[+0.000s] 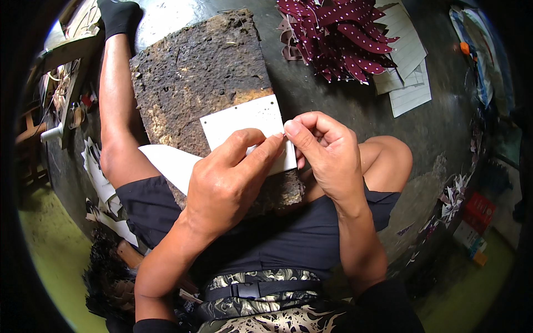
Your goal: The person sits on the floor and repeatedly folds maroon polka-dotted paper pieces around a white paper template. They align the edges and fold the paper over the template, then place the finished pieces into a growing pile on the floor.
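White card (244, 125); dark brown, seemingly rust-mottled board (200, 72); maroon white-dotted pieces (338, 36).

Soft daylight, sharp centre, faint floor glare at top, fisheye bending and dark vignette at edges.

Both hands, left hand (222, 183) and right hand (327, 155), fingertips pinched on a white card (244, 122) over a worn board (200, 72).

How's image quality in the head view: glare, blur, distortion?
Head view: strong fisheye bend and black vignette at the rim; glare on the grey floor near the top edge; the hands, left and right, and the white card on the worn board are sharp and evenly lit; clutter near the right rim is dim and soft.
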Available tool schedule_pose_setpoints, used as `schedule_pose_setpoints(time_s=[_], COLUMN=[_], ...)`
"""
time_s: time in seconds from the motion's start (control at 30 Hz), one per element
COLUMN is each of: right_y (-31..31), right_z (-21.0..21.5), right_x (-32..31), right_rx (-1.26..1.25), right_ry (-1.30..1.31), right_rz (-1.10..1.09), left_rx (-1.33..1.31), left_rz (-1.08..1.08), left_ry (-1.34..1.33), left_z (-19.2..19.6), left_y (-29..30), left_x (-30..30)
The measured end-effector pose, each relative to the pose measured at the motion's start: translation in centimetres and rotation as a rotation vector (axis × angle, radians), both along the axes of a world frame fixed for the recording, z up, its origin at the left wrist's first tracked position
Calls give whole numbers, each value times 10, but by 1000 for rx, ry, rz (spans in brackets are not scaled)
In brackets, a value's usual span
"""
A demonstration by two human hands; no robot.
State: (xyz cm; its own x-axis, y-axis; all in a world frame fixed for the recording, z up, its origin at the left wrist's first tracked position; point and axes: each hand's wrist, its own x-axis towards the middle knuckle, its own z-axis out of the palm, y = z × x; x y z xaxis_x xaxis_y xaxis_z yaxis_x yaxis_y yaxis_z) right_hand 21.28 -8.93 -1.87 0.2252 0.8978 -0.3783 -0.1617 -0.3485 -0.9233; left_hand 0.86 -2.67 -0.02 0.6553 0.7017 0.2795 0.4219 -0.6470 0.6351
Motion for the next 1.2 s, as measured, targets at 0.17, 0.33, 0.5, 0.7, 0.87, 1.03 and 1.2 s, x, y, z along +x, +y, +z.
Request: schedule_pose_setpoints(time_s=[0.17,0.33,0.5,0.7,0.87,1.03,1.2], right_y=[2,0,-1,-1,-2,0,2], right_z=[-2,-2,-6,-11,-14,-19,-25], right_x=[-4,-5,-9,-15,-23,-19,-14], right_rx=[-35,-20,10,-28,66,77,55], right_ry=[86,27,-19,26,-131,-61,77], right_rz=[-50,-46,-45,-96,-35,-16,-25], left_rx=[-31,-60,-60,-20,122,130,131], left_rz=[-20,-31,-35,-7,7,-3,-1], left_ry=[37,34,35,46,82,42,41], left_z=[4,5,5,5,2,-3,-6], left_y=[0,-1,0,0,5,9,8], left_x=[-2,-2,0,4,-1,-8,-7])
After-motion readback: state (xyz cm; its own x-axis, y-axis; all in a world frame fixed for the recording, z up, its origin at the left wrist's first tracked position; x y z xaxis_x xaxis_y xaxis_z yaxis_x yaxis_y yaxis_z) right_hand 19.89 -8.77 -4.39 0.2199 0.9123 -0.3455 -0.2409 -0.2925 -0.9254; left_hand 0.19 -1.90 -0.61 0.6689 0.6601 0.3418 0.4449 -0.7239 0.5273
